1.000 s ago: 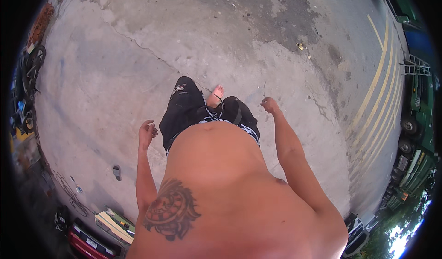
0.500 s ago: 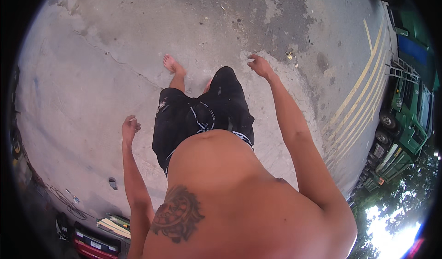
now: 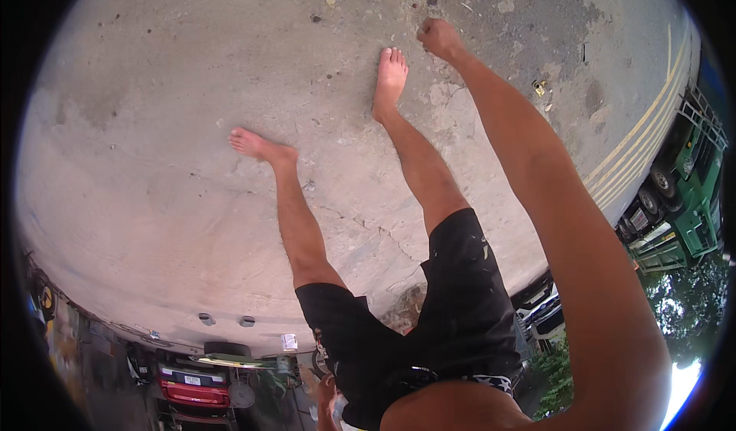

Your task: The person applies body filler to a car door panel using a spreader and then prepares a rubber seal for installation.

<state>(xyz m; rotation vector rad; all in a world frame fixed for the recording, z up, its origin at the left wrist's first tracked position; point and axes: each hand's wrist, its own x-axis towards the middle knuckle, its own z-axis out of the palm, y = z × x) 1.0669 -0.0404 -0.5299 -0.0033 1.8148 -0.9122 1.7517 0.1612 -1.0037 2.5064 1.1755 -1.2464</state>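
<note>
My right hand [image 3: 438, 38] is stretched forward over the concrete ground [image 3: 169, 78], beside my bare right foot [image 3: 389, 78], its fingers curled with no object visible in them. My left hand [image 3: 326, 389] is low in the picture beside my black shorts [image 3: 468, 293], partly hidden, its fingers unclear. My bare left foot [image 3: 253, 143] is planted on the concrete, apart from the right one.
A red car [image 3: 194, 391] and two dark slippers [image 3: 246, 321] are behind me at lower left. A green truck [image 3: 686, 201] with a metal ladder [image 3: 701, 120] stands at the right, beside yellow road lines [image 3: 629, 151]. Small debris [image 3: 539, 87] lies ahead.
My view has tilted and my legs now show fully, feet apart. My right hand has moved farther forward and up in the picture; my left hand has dropped toward the lower edge.
</note>
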